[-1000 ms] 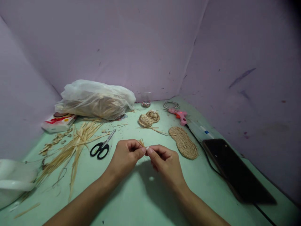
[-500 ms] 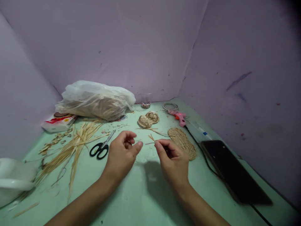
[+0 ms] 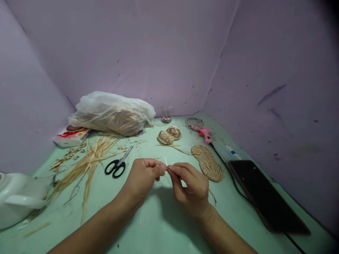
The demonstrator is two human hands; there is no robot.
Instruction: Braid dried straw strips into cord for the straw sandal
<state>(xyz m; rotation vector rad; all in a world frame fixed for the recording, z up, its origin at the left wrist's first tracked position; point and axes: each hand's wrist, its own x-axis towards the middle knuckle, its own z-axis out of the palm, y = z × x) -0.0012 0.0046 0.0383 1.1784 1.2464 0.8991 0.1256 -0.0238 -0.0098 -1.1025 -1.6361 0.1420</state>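
Observation:
My left hand (image 3: pixel 144 180) and my right hand (image 3: pixel 189 185) meet at their fingertips over the table, both closed in a pinch. Between them they grip a thin straw strand (image 3: pixel 166 161), whose pale tip stands up from the fingers. Most of the strand is hidden by the fingers. A braided straw end (image 3: pixel 212 197) shows just right of my right hand. Behind that hand lies a coiled braided straw sole (image 3: pixel 208 164). Farther back sits a small pair of braided straw shapes (image 3: pixel 169 135). Black-handled scissors (image 3: pixel 118 165) lie left of my left hand, blades slightly apart.
Loose straw strips (image 3: pixel 92 155) spread across the left. A plastic bag (image 3: pixel 113 113) of dry material stands behind, near a tissue pack (image 3: pixel 71 137) and a jar of beads (image 3: pixel 166 119). A pink glue gun (image 3: pixel 203 133), phone (image 3: pixel 267 195) and white jug (image 3: pixel 21 197) flank the hands.
My left hand has moved right and closed at the fingertips, meeting my right hand on the strand. The forked strand ends above my right hand no longer show. The view has shifted slightly.

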